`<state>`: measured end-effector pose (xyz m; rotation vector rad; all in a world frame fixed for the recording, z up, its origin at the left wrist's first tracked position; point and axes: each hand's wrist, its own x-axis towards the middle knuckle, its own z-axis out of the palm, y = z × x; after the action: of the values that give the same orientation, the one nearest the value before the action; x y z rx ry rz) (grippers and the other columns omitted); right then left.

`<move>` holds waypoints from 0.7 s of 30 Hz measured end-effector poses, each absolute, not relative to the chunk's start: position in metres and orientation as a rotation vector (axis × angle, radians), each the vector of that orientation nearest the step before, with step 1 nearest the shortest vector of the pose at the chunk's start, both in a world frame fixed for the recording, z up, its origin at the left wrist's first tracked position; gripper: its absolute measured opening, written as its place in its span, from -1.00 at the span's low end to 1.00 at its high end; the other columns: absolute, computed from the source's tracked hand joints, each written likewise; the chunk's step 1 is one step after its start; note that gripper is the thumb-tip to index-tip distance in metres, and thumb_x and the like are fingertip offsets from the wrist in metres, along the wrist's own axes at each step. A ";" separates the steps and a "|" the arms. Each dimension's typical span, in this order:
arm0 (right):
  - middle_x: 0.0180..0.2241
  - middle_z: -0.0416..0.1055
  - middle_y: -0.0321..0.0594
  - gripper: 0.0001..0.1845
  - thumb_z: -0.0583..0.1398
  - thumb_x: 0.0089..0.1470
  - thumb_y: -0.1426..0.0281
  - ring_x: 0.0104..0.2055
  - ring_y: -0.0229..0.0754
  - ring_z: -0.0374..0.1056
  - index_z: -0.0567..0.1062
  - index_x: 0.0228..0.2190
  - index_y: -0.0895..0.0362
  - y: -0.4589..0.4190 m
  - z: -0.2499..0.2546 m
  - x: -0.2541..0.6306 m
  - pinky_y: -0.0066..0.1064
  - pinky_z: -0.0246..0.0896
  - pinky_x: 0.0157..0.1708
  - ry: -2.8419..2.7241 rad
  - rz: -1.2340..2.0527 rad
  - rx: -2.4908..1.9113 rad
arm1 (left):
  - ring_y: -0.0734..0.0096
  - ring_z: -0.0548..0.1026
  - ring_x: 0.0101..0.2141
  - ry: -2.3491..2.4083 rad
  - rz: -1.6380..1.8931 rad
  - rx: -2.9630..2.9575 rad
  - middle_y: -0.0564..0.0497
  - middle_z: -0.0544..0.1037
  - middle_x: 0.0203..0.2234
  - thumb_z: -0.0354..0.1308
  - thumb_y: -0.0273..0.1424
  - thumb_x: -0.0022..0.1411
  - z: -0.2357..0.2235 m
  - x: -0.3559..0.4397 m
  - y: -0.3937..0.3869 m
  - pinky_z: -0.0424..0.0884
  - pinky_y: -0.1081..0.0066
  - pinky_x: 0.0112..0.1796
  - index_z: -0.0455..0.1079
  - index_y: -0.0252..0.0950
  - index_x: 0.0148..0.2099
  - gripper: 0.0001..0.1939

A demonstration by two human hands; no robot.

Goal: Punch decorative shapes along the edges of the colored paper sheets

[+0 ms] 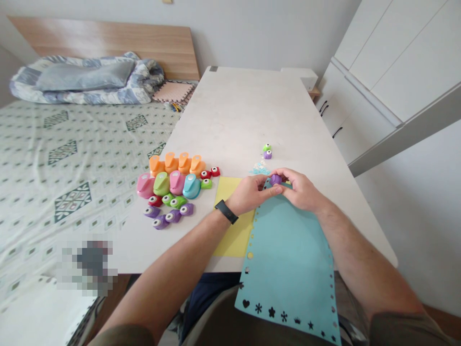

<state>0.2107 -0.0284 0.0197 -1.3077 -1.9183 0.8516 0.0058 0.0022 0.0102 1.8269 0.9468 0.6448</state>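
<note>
Your two hands close in around a purple mini craft punch (275, 179), right of centre in the frame, at the far edge of the blue paper sheet (290, 235). Your left hand (256, 190) pinches it from the left and your right hand (299, 188) from the right, thumbs on the near side. The fingertips underneath are hidden, so I can't tell whether they also grip the sheet.

To punch cleanly, seat the edge squarely in the slot, keep the paper flat there, and squeeze evenly rather than twisting. Space each cut by eye against the shaped holes along the sheet's left, right and lower edges. Mind the lower end: it hangs past the near edge of the white table (245, 110), at the bottom of the frame, and its weight could pull the paper askew. The yellow paper sheet (234, 245) lies partly under your left forearm and could slide if you lean. Keep the loose paper cutouts (260, 168), just beyond your left hand, out of the slot.
</note>
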 end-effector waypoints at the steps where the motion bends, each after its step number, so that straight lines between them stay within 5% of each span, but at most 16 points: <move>1: -0.09 0.54 -0.16 -0.63 0.24 0.15 0.41 -0.07 -0.08 0.45 0.50 0.02 0.07 -0.028 0.020 0.211 -0.22 0.33 0.03 -1.903 0.861 -1.317 | 0.53 0.11 -0.50 0.932 0.647 1.810 0.14 0.20 -0.55 0.23 0.12 0.22 0.010 0.005 0.002 0.01 0.43 -0.49 0.49 -0.34 -0.23 -0.45; 10: -0.11 0.53 -0.16 -0.58 0.22 0.26 0.18 -0.11 -0.08 0.43 0.49 0.09 0.06 -0.025 0.015 0.218 -0.23 0.37 -0.04 -1.763 0.926 -1.356 | 0.48 0.41 -0.43 0.866 0.660 1.583 0.04 0.53 -0.40 0.26 -0.12 0.25 0.003 0.005 0.004 0.30 0.48 -0.42 0.49 -0.33 -0.17 -0.66; 21: -0.10 0.53 -0.16 -0.56 0.25 0.25 0.09 -0.05 -0.07 0.43 0.49 0.04 0.06 -0.024 0.015 0.220 -0.21 0.33 0.05 -1.536 1.030 -1.322 | 0.43 0.55 -0.38 0.855 0.655 1.504 -0.03 0.64 -0.31 0.26 -0.21 0.26 0.002 0.005 0.003 0.41 0.46 -0.38 0.51 -0.33 -0.11 -0.71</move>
<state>0.2201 -0.0235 0.0150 -1.3223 -1.5359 1.0301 0.0047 0.0035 0.0022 1.5040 0.8551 0.6554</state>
